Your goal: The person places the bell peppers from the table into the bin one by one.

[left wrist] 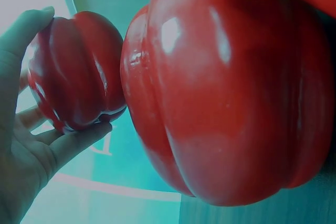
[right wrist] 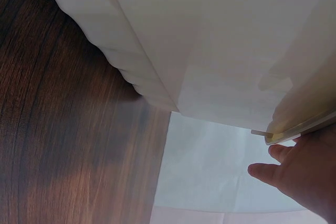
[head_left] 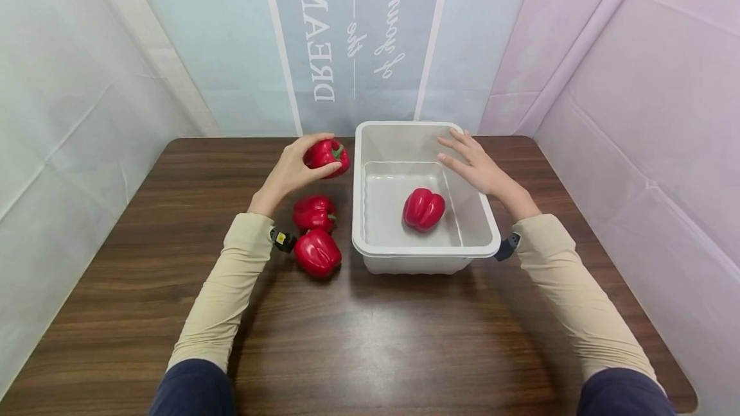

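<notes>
My left hand [head_left: 291, 169] grips a red bell pepper [head_left: 329, 154] with a green stem, just left of the white plastic bin [head_left: 424, 251]. In the left wrist view, thumb and fingers curl round that pepper [left wrist: 76, 72]. Below this hand, two more red bell peppers lie on the table: one [head_left: 314, 213] behind, the other [head_left: 318, 254] in front, close together. Inside the bin lies another bell pepper [head_left: 424, 210]. Fingers spread, my right hand [head_left: 478, 171] is at the bin's right rim and holds nothing; whether it touches the rim, I cannot tell.
The bin stands on a dark wood-grain table [head_left: 370, 339] near its back edge. Behind hangs a pale blue cloth [head_left: 231, 50] with mirrored lettering, and white cloth walls [head_left: 665, 114] rise on both sides.
</notes>
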`<state>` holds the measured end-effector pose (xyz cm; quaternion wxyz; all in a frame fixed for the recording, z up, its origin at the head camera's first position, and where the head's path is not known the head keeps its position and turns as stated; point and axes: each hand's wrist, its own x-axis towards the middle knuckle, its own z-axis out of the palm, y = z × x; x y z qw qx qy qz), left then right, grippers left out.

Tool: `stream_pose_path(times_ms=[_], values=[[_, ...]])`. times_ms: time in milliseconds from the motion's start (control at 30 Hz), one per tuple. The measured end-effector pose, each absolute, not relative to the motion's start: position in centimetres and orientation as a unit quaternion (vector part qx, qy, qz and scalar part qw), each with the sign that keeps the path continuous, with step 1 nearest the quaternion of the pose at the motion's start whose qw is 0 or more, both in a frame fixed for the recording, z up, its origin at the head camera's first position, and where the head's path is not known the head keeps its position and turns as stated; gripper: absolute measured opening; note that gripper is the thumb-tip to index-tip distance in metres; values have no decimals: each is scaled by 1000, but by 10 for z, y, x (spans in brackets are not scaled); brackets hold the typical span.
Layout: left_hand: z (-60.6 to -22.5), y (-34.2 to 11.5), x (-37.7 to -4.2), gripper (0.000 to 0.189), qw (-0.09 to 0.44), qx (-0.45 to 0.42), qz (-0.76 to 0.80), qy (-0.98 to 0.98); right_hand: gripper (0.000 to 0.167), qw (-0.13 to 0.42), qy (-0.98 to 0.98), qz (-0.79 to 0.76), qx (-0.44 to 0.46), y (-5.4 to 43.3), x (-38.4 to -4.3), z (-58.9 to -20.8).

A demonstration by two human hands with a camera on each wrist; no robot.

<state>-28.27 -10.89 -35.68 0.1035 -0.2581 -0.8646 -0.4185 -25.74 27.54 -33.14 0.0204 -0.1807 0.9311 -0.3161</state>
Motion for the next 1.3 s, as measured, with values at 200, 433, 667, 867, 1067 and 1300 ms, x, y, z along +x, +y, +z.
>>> stream_pose_path(times_ms=[200,433,667,867,1067,1300], values=[[-356,-110,-283,58,110,-256,-427,-860,59,18,930,-318,-182,276,-258,-333],[-356,-110,-284,56,121,-258,-433,-855,59,16,931,-315,-182,276,-259,-334],[-354,-109,-284,56,132,-258,-444,-848,59,14,931,-315,-183,276,-259,-334],[-353,-109,-284,55,141,-256,-449,-844,58,15,931,-317,-182,276,-259,-334],[-351,-108,-283,55,144,-253,-458,-840,58,17,930,-319,-181,277,-259,-335],[-351,-108,-283,55,148,-251,-463,-837,58,13,930,-318,-185,277,-258,-334]])
